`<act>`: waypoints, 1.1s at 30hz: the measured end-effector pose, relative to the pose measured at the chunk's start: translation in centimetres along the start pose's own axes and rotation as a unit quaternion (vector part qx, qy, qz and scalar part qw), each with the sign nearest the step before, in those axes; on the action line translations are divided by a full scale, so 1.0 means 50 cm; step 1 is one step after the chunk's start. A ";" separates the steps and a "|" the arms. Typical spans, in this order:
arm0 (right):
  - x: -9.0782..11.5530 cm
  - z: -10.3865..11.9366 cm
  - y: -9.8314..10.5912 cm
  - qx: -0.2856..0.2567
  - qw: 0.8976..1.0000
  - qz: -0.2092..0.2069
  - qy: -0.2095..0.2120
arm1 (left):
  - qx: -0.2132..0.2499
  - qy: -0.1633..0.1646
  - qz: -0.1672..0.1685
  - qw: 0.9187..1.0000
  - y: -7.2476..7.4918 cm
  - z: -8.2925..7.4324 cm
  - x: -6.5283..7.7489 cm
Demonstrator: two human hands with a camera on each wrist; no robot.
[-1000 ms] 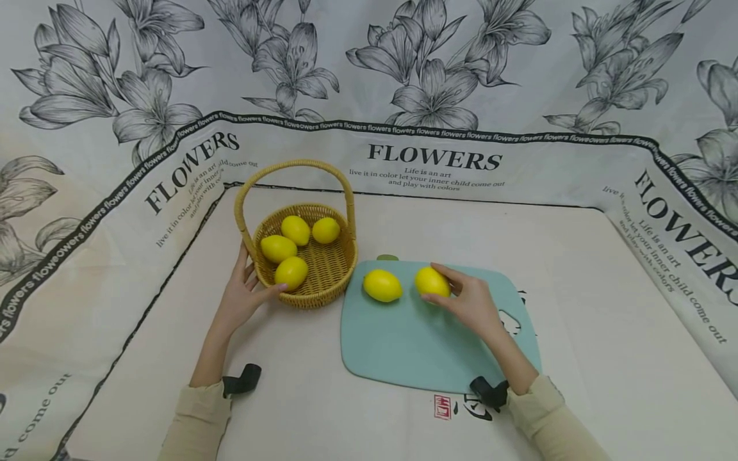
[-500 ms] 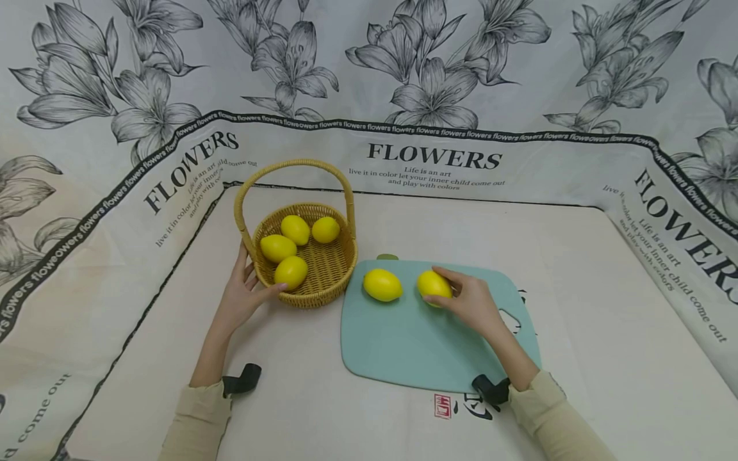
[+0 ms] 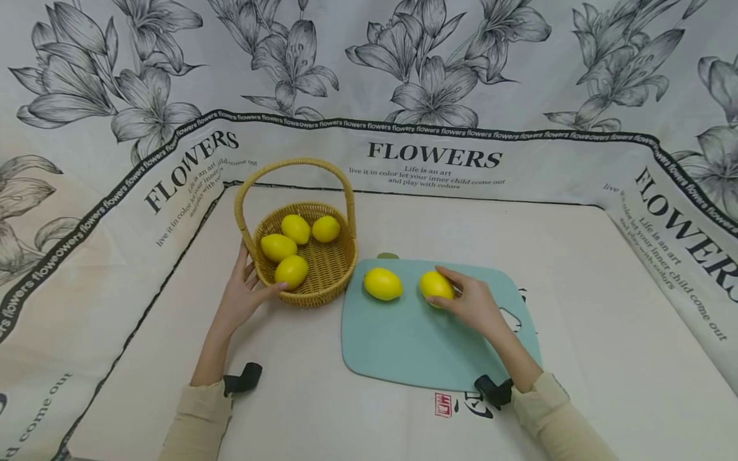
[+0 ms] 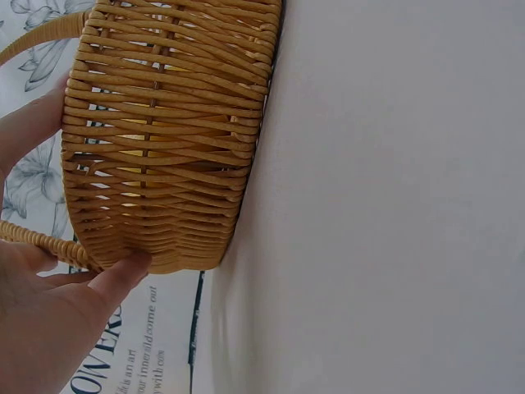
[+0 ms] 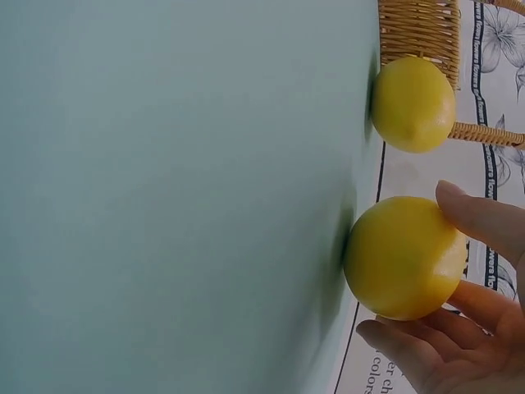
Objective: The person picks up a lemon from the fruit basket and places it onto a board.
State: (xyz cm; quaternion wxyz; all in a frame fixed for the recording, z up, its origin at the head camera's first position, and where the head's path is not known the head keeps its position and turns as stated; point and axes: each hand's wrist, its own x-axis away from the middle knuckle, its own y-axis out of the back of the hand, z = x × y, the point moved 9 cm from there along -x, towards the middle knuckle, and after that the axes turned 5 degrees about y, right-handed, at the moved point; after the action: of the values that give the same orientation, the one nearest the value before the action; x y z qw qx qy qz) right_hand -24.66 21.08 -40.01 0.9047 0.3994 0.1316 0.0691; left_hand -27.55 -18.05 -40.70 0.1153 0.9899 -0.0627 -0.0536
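My left hand (image 3: 245, 291) holds the near left side of a wicker basket (image 3: 328, 298), thumb at the rim and fingers around the outer wall. In the left wrist view, the woven side of the basket (image 4: 164, 164) fills the upper left. Several lemons lie inside; the nearest lemon (image 3: 291, 271) is close to my thumb. With my right hand (image 3: 473, 304) I pinch a lemon (image 3: 435, 286) between thumb and fingers, over the blue-green cutting board (image 3: 403, 346). Another lemon (image 3: 383, 284) lies to its left on the board. The right wrist view shows the pinched lemon (image 5: 404, 258) low at the board's surface.
The basket's tall arched handle (image 3: 294, 161) rises above its rim. A small olive-green piece (image 3: 387, 256) shows at the board's far edge. A floral cloth with printed lettering (image 3: 435, 155) covers the table and the wall behind.
My right hand has shifted slightly right and towards me with the lemon, widening the gap to the other lemon. The left hand and the basket stay put.
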 end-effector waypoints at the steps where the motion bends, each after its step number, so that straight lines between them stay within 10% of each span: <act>1: 0.000 0.001 0.000 0.000 1.000 0.001 0.002 | 0.000 0.002 0.000 1.000 -0.001 -0.007 0.003; 12: 0.003 0.003 -0.002 0.016 1.000 0.007 0.001 | 0.006 -0.004 0.005 1.000 -0.008 -0.047 0.018; 28: -0.007 0.029 0.021 0.005 1.000 0.007 0.006 | -0.002 -0.004 -0.005 1.000 0.005 0.011 -0.003; 33: -0.013 0.035 0.023 -0.005 1.000 0.008 0.005 | 0.004 0.007 0.000 1.000 -0.004 -0.036 0.015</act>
State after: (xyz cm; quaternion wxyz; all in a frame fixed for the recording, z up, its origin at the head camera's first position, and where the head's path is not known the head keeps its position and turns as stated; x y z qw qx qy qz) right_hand -24.81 20.48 -37.91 0.9055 0.3956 0.1323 0.0784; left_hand -26.59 -17.54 -39.10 0.1114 0.9907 -0.0622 -0.0464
